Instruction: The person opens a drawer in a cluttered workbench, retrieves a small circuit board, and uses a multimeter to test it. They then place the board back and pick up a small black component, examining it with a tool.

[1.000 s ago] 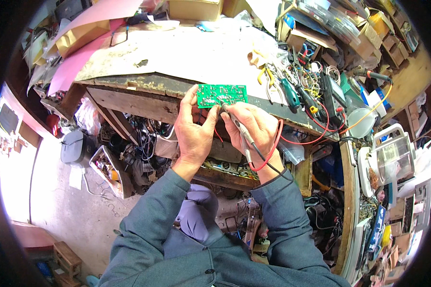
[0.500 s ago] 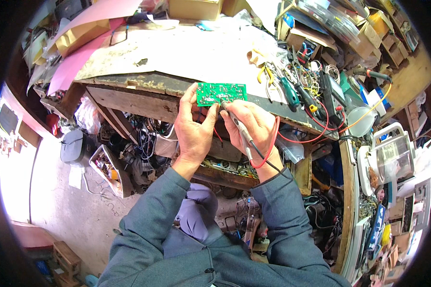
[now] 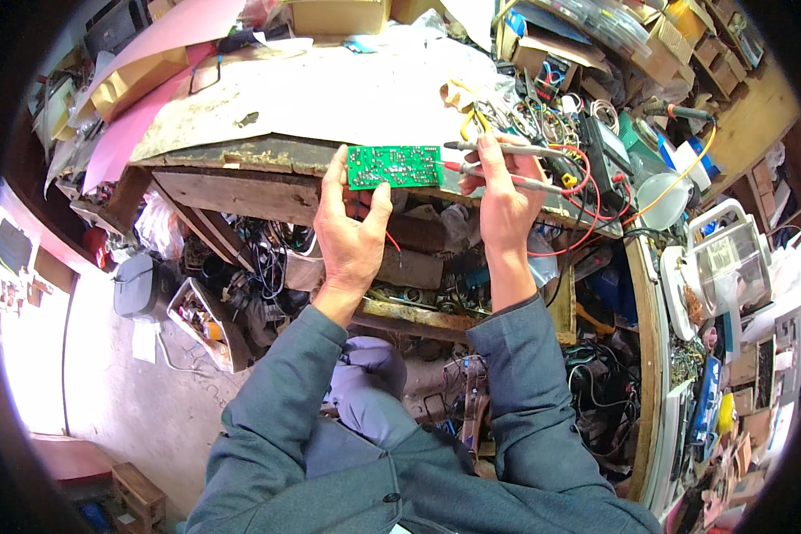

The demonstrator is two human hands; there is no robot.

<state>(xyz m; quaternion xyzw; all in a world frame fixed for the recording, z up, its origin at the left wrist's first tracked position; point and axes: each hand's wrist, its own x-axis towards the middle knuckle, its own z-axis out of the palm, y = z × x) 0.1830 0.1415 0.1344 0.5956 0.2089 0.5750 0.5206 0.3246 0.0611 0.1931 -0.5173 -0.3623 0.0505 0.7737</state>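
My left hand (image 3: 351,236) grips a green circuit board (image 3: 396,167) by its left end, thumb along the lower edge. The board's upturned face shows dark spots and shiny solder joints. Closed round two test probes, my right hand (image 3: 510,196) is just right of the board. One probe (image 3: 534,183) has a red tip section pointing left at the board's right edge; whether it touches cannot be made out. The other probe (image 3: 518,149) is dark-tipped and lies above it, also pointing left. A red lead (image 3: 587,233) loops away to the right from the probes.
A pale sheet (image 3: 320,93) covers the bench top. Yellow-handled pliers (image 3: 482,120) and tangled wires lie behind my right hand. Farther right are a soldering iron (image 3: 685,111) with an orange cord and a clear plastic case (image 3: 725,254). A box of parts (image 3: 209,325) stands on the floor.
My right hand has moved right, off the board's lower edge, and turned, with both probes now pointing left. My left hand still holds the board, slightly farther left in view.
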